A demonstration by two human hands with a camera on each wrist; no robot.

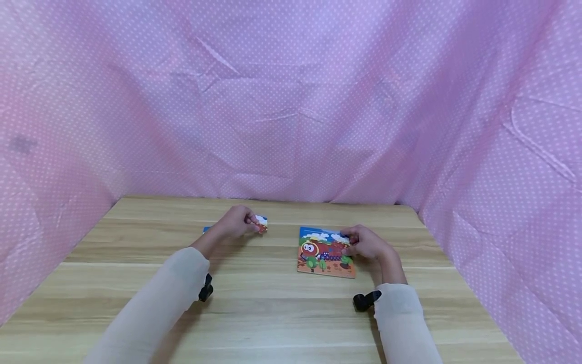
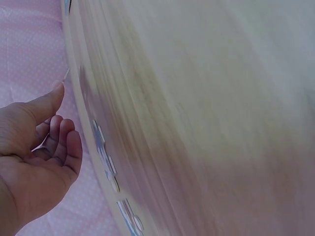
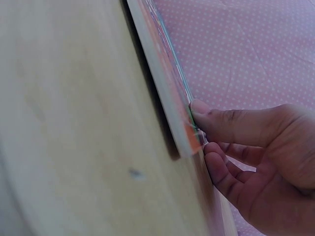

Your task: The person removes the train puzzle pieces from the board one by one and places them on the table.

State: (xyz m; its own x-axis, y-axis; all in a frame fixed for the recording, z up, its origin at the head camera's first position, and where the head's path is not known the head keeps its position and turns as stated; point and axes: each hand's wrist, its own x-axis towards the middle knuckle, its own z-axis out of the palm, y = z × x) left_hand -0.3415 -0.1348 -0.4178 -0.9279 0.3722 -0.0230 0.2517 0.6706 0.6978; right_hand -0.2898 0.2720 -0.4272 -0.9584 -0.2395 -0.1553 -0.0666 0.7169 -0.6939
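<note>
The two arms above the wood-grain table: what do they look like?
The left arm has a plain, pale cream fabric sleeve and a small black rounded device near the wrist; the right arm has a matching sleeve and device. The left hand and right hand wear no gloves.

A booth-like place: pink dotted cloth hangs on 3 sides of a wood-grain table.

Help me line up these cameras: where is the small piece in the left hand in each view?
Head: small piece just left of centre, in the left hand.
Left wrist: thin sliver in the left hand, upper left.
Right wrist: not in it.
Shared landmark: pink dotted cloth, in all three.
</note>
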